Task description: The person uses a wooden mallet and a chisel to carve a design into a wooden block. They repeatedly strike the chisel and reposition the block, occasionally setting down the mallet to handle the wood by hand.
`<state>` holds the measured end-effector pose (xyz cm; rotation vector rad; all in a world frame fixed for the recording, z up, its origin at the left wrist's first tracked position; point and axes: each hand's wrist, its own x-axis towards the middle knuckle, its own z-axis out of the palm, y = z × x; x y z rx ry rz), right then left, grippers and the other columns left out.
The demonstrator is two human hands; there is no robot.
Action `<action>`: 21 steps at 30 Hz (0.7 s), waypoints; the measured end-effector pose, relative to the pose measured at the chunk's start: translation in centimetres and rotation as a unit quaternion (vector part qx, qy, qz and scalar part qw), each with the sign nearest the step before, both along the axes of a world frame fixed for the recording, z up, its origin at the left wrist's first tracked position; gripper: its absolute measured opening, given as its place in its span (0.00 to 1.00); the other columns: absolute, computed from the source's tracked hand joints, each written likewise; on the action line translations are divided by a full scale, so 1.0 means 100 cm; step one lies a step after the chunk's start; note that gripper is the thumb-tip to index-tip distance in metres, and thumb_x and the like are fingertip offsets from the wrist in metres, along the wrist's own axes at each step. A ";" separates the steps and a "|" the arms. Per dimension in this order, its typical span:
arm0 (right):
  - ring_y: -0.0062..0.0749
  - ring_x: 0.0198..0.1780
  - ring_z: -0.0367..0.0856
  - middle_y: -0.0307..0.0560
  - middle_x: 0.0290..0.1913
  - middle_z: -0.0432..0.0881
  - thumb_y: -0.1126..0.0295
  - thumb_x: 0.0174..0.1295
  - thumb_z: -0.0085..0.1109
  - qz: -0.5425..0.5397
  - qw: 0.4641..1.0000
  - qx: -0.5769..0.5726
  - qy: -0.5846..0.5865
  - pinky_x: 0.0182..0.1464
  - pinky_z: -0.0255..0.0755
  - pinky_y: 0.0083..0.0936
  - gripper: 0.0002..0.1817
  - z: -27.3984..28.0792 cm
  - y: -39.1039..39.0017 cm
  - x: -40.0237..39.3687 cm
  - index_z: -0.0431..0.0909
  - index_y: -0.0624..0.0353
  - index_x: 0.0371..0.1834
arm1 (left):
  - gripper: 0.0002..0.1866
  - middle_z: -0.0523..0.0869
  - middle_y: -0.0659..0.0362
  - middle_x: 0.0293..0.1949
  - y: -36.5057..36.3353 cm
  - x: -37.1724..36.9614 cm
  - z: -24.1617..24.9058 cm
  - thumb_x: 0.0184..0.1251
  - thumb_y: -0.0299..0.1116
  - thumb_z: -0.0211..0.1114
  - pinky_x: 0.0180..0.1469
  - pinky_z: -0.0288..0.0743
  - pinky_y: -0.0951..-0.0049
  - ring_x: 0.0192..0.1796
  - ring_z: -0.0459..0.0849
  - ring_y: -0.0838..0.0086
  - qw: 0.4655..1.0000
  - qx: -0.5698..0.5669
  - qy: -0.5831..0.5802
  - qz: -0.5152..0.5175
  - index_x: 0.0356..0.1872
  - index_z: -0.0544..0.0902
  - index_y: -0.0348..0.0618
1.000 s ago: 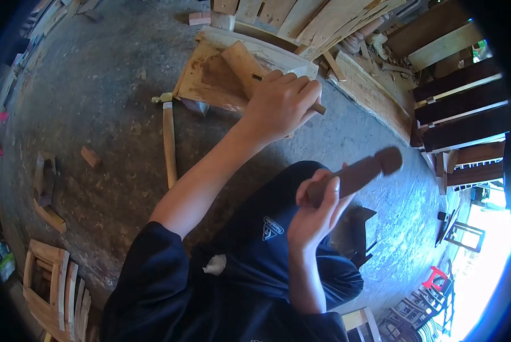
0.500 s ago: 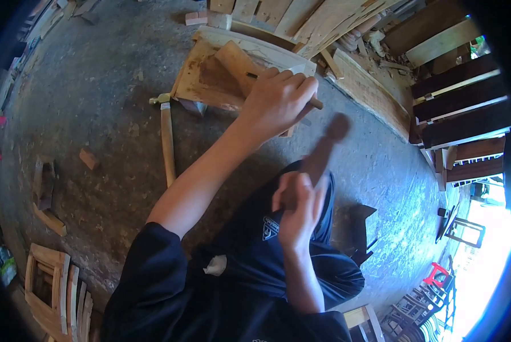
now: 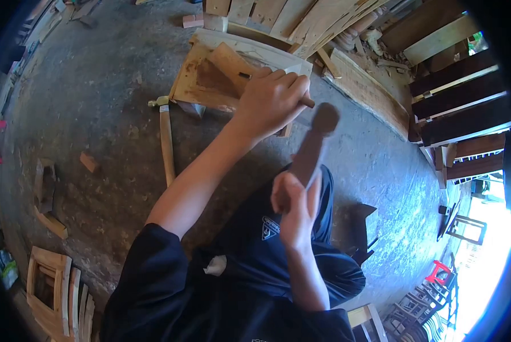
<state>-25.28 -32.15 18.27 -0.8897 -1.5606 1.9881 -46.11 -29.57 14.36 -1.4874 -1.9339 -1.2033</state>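
Observation:
My left hand [image 3: 274,101] is closed around a tool with a wooden handle [image 3: 307,102], whose end sticks out to the right of my fist. The tool's other end is hidden behind my hand, over a wooden piece [image 3: 231,61] with a dark slot. That piece lies at a slant on a low wooden block [image 3: 188,71]. My right hand [image 3: 296,202] grips a dark wooden mallet [image 3: 309,153]. The mallet's rounded end is blurred and close to the tool's handle end, with a small gap showing.
A hammer [image 3: 166,139] leans head-up at the block's left corner. Small wood pieces [image 3: 89,162] lie on the floor at left, with wooden frames [image 3: 45,285] at lower left. Boards [image 3: 364,91] lie upper right. A dark object [image 3: 363,225] stands right of my knee.
The mallet in my right hand has moved left and up, nearer the tool's handle end. My left hand and the block sit slightly further left in view.

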 end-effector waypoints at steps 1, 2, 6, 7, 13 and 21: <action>0.24 0.27 0.73 0.47 0.38 0.79 0.63 0.81 0.49 -0.055 0.998 -0.010 0.029 0.28 0.67 0.20 0.21 0.003 -0.001 -0.004 0.60 0.58 0.71 | 0.17 0.85 0.64 0.29 0.000 -0.001 0.001 0.52 0.34 0.81 0.41 0.75 0.61 0.36 0.86 0.65 1.000 -0.006 0.009 0.001 0.35 0.78 0.51; 0.23 0.27 0.73 0.46 0.38 0.79 0.64 0.81 0.49 -0.109 0.992 -0.019 0.058 0.28 0.67 0.20 0.20 0.007 -0.002 -0.008 0.61 0.58 0.70 | 0.17 0.85 0.64 0.30 -0.001 -0.001 0.001 0.52 0.34 0.81 0.42 0.75 0.61 0.36 0.86 0.65 1.000 -0.010 0.019 0.003 0.35 0.78 0.51; 0.23 0.26 0.73 0.46 0.36 0.79 0.63 0.82 0.48 -0.036 0.999 0.012 -0.014 0.26 0.64 0.18 0.23 0.000 -0.005 -0.007 0.62 0.61 0.73 | 0.17 0.84 0.63 0.30 -0.001 0.000 0.005 0.51 0.33 0.81 0.42 0.75 0.60 0.37 0.86 0.64 1.000 -0.009 0.003 -0.007 0.35 0.78 0.51; 0.22 0.26 0.73 0.45 0.36 0.79 0.62 0.82 0.47 0.058 0.997 0.019 -0.055 0.25 0.64 0.17 0.23 0.006 0.002 -0.006 0.62 0.60 0.73 | 0.18 0.84 0.63 0.30 -0.003 -0.002 0.006 0.50 0.33 0.81 0.42 0.74 0.60 0.37 0.86 0.64 1.000 -0.010 -0.002 -0.007 0.35 0.78 0.52; 0.21 0.26 0.71 0.44 0.36 0.79 0.64 0.82 0.48 -0.094 0.994 -0.010 0.051 0.28 0.68 0.19 0.13 0.014 0.002 -0.016 0.63 0.58 0.60 | 0.15 0.84 0.62 0.30 -0.007 -0.001 0.006 0.55 0.33 0.78 0.42 0.73 0.60 0.36 0.86 0.62 1.000 -0.023 -0.011 -0.017 0.35 0.78 0.51; 0.22 0.30 0.74 0.45 0.33 0.79 0.61 0.78 0.51 -0.035 0.999 -0.014 0.023 0.30 0.67 0.20 0.22 0.017 0.011 0.012 0.68 0.63 0.67 | 0.09 0.85 0.59 0.32 -0.015 -0.001 0.023 0.65 0.32 0.74 0.44 0.76 0.60 0.37 0.86 0.64 0.999 0.010 0.026 -0.032 0.36 0.79 0.48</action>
